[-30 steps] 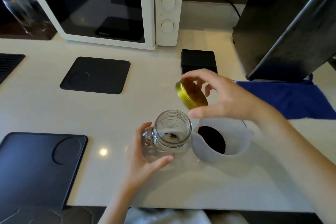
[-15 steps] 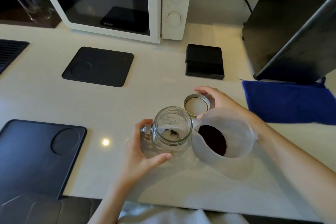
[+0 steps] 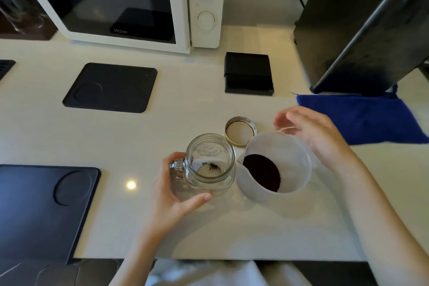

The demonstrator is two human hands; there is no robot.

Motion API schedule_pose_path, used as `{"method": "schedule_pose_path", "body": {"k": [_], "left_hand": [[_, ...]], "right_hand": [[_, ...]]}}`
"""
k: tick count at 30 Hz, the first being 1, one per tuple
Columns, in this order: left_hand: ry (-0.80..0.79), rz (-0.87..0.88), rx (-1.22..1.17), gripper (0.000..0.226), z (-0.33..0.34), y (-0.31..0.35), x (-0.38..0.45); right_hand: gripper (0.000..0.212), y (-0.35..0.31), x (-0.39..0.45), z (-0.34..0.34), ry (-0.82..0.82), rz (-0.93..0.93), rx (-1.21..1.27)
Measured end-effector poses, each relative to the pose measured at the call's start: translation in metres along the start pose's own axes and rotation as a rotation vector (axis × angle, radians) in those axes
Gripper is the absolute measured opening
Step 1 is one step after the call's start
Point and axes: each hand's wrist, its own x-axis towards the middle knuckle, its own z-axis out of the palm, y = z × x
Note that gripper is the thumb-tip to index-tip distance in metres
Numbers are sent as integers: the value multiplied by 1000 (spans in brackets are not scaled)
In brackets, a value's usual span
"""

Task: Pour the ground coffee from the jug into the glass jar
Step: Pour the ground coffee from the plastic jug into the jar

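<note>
A clear glass jar [image 3: 210, 161] with a handle stands open on the white counter, a few dark coffee specks at its bottom. My left hand [image 3: 173, 195] wraps around its handle side and base. Just right of it stands a translucent white jug [image 3: 275, 168] with dark ground coffee [image 3: 262, 173] inside. My right hand [image 3: 313, 132] hovers over the jug's far rim, fingers spread, holding nothing. The gold jar lid [image 3: 240, 131] lies upside down on the counter behind the jar and jug.
A white microwave [image 3: 130, 2] and a black appliance [image 3: 362, 23] stand at the back. A small black box [image 3: 248, 73], a black square mat [image 3: 110, 87], a larger black tray [image 3: 39, 209] at left and a blue cloth [image 3: 362, 118] at right lie on the counter.
My right hand carried the gold lid down, set it on the counter behind the jar, let go and moved right over the jug. The left hand stayed on the jar.
</note>
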Motion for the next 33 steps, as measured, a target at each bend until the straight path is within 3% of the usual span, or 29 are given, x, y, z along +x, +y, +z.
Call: {"method": "schedule_pose_path", "body": {"k": [3,9,14,18,22,25,28,33], "left_hand": [[4,-8,-1,78,0,-1,0],[-9,-21,-35,81,2,-2,-1],[-33,-29,-77,84,3,-2,-2],[-38,-20,-83,85,3,-5,-2],[-40,-28,-88,81,3,-1,-1],[-32,-28,-85,82,4,-1,-2],[-27,-12,-82,78,4,-1,-2],[-35,-7,-105,81,4,1,-2]], "right_hand": [[36,15,-32,6,216,48,192],[23,45,-63,43,558,84,418],[33,44,-63,65,764,171,529],[29,36,-57,63,775,176,574],[37,15,-51,43,784,-26,265],[28,2,-56,34,673,-221,79],[35,3,-59,39,502,-287,-11],[33,1,-58,33,514,-333,-21]]}}
